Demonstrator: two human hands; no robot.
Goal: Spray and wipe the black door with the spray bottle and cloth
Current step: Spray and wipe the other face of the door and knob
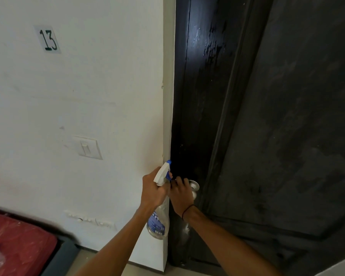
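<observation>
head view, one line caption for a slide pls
Left hand grips a clear spray bottle with a white-and-blue trigger head while the right hand is at the silver knob of the black door.

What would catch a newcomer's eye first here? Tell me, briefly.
The black door fills the right side, its frame glistening wet near the top. Low at centre, the left hand grips a spray bottle while the right hand rests at the silver knob. A "13" label sits upper left.

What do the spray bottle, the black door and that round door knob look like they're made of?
Spray bottle: clear plastic body, see-through behind a blue label, with a matte white and blue plastic trigger head.
Black door: probably painted wood; glossy, with a highlight and wet-looking streaks.
Door knob: seemingly polished metal, silvery and reflective, partly hidden by the right hand.
</observation>
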